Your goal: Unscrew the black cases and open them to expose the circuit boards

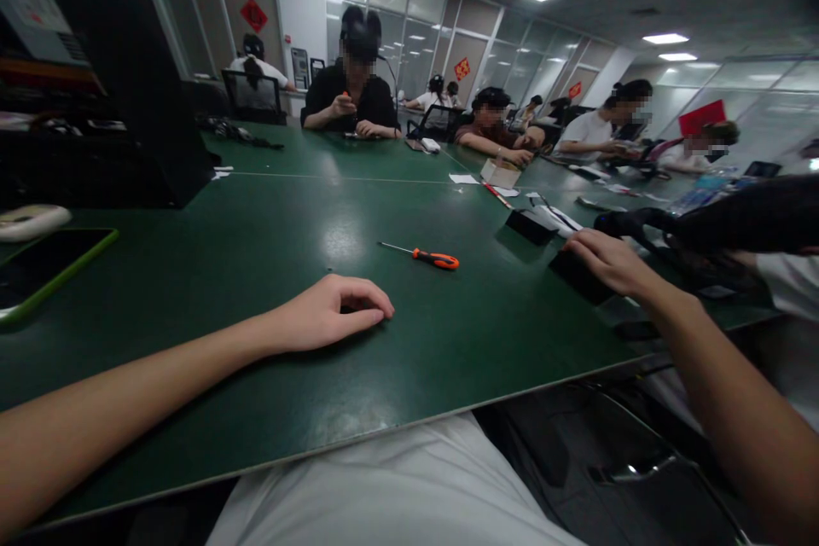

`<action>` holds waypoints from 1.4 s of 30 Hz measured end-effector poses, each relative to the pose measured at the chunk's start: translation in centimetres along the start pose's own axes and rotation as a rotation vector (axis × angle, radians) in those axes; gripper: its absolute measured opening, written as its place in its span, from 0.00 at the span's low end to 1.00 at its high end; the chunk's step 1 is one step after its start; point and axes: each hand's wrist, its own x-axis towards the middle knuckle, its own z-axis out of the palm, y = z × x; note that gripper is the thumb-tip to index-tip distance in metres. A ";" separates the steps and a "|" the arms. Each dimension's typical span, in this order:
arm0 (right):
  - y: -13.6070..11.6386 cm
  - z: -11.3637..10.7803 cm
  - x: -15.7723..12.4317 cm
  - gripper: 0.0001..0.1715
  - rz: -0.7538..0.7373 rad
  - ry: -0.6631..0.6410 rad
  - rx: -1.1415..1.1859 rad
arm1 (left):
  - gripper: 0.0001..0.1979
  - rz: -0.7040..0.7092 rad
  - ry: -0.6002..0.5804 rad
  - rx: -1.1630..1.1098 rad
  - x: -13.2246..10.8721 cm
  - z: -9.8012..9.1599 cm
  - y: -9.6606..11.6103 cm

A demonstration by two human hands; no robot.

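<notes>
My left hand rests on the green table, its fingers loosely curled and the thumb brought up to the fingertips. I see nothing held in it. A screwdriver with an orange and black handle lies just beyond that hand, its thin metal shaft pointing left. Over at the right, my right hand is closed over the upper edge of a black box; the fingers partly hide it. Another black box-like piece sits a little farther back.
A green-edged phone and a white rounded case lie at the left, by a large black panel. A small carton and papers are farther back. Several people sit around the table, one straight across.
</notes>
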 end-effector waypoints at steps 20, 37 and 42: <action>-0.1 0.0 -0.2 0.32 0.034 0.027 0.056 | 0.09 -0.001 -0.010 0.026 0.0 -0.1 0.4; -0.7 -0.3 -0.3 0.29 0.083 0.054 0.036 | 0.10 -0.007 -0.016 0.036 0.0 0.0 0.6; -0.6 -0.3 -0.3 0.27 0.086 0.057 0.029 | 0.10 -0.023 -0.006 0.047 0.1 0.0 0.6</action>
